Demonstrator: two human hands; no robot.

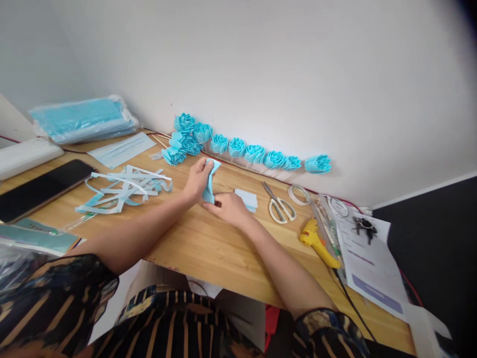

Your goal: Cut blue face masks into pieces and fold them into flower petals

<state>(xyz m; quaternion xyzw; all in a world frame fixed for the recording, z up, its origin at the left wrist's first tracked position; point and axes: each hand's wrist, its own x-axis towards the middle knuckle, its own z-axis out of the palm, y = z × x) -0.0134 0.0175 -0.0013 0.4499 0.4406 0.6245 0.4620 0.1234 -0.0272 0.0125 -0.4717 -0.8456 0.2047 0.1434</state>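
Observation:
Between my two hands, above the wooden table, is a folded piece of light blue fabric (pixel 210 182). My left hand (pixel 197 180) is closed on its upper left part, thumb on top. My right hand (pixel 226 207) pinches the lower end of the same piece. Just right of my right hand lies a small stack of pale blue pieces (pixel 246 200). Scissors with white handles (pixel 279 205) lie farther right. Behind my hands, a row of blue fabric flowers (pixel 255 153) on sticks leans along the wall.
Left are cut strips (pixel 124 189), a flat mask sheet (pixel 122 149), a bag of blue masks (pixel 84 119), a black phone (pixel 42 189) and a white box (pixel 28 155). Right are a tape roll (pixel 299 195), yellow glue gun (pixel 318 243), paper sheet (pixel 367 253) and keys (pixel 365 226).

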